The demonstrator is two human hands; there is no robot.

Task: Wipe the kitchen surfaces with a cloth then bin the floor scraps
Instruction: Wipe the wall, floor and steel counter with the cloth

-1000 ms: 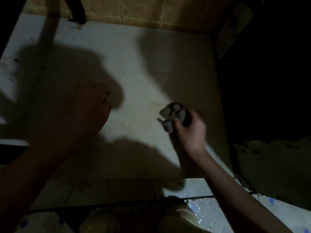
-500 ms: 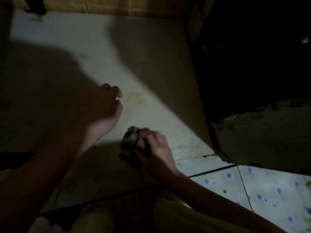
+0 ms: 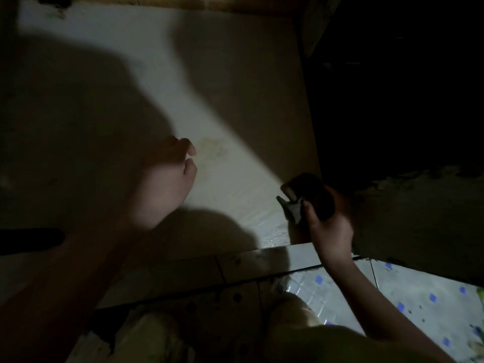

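A pale kitchen counter [image 3: 162,74] fills the upper half of the view, half in shadow, with a faint yellowish stain [image 3: 213,150] near its middle. My right hand [image 3: 327,221] grips a bunched dark grey cloth [image 3: 306,197] at the counter's front right corner, close to the edge. My left hand [image 3: 167,179] hovers or rests over the counter left of the stain, fingers loosely curled and holding nothing. The counter near the cloth glistens wet [image 3: 272,231].
A tan tiled wall [image 3: 209,1] runs behind the counter. To the right lies a dark recess [image 3: 406,87] and a rough concrete ledge [image 3: 419,218]. Below, white floor tiles with blue dots [image 3: 419,305] show, and my knees [image 3: 301,336] fill the bottom.
My right hand has carried the cloth from the front middle of the counter to its front right corner. My left hand has barely moved.
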